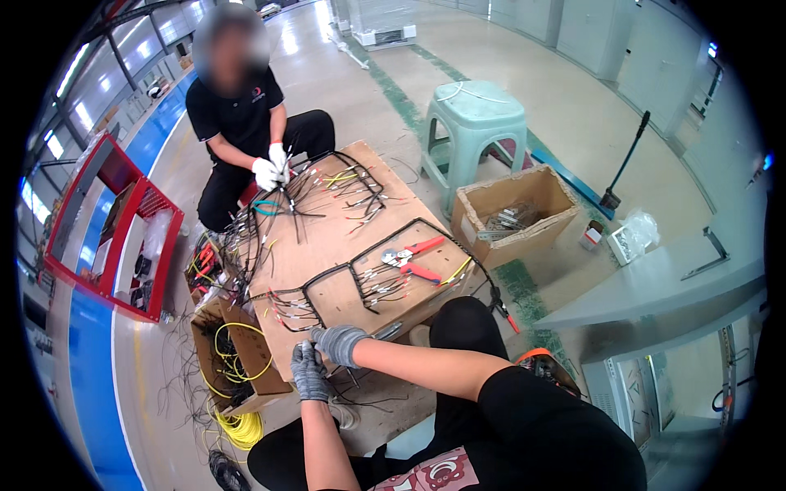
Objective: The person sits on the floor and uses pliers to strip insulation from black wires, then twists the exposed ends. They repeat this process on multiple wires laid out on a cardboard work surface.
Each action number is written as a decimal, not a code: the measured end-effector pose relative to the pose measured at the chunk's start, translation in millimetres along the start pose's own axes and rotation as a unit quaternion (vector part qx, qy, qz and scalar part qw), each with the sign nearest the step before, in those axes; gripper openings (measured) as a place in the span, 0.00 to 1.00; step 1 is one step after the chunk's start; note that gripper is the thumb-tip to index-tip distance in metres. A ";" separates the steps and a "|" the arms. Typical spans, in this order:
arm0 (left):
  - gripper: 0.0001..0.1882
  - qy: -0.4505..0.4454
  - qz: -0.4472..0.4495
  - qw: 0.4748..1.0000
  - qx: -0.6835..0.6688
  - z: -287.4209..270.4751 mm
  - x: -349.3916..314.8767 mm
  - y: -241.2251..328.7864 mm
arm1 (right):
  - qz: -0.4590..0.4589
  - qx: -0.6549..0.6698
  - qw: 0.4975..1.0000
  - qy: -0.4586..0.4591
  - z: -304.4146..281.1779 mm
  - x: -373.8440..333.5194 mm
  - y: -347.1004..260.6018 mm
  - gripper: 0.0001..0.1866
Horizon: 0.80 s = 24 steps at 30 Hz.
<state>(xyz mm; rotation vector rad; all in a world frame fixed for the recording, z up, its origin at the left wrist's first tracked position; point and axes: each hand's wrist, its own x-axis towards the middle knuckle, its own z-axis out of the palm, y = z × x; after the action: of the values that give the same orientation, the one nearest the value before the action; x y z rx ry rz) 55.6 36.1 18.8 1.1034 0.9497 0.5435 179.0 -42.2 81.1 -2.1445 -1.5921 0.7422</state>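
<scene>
With left hand (309, 373) and right hand (339, 344), apparently works at harness (352, 264) end; cannot tell fingers' closure or hold; next probably requires steadying.

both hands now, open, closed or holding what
Left hand: partly curled, any hold cannot be told.
Right hand: beside the left, any hold cannot be told.

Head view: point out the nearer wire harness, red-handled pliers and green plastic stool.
Nearer wire harness (350, 263): head view, on its black trunk, at a branch.
Red-handled pliers (401, 256): head view, on the metal head.
Green plastic stool (481, 111): head view, on the seat's near edge.
</scene>
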 end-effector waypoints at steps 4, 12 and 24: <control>0.08 0.006 0.001 1.000 -0.005 -8.9 3.8 -19.2 | 0.031 0.038 0.998 -0.025 13.0 4.8 4.0 0.14; 0.10 0.001 0.166 0.929 0.330 -38.1 11.3 -16.2 | -0.033 0.075 0.997 0.011 33.3 18.9 11.0 0.17; 0.14 -0.166 0.260 0.677 0.669 -36.5 7.7 103.2 | -0.059 -0.070 0.994 -0.060 -1.5 6.0 4.0 0.17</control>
<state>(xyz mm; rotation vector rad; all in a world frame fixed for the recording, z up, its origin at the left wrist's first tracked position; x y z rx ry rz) 36.2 100.0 105.9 2.7639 0.5896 -0.0510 184.2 -37.6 78.8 -2.1137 -1.8675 0.7529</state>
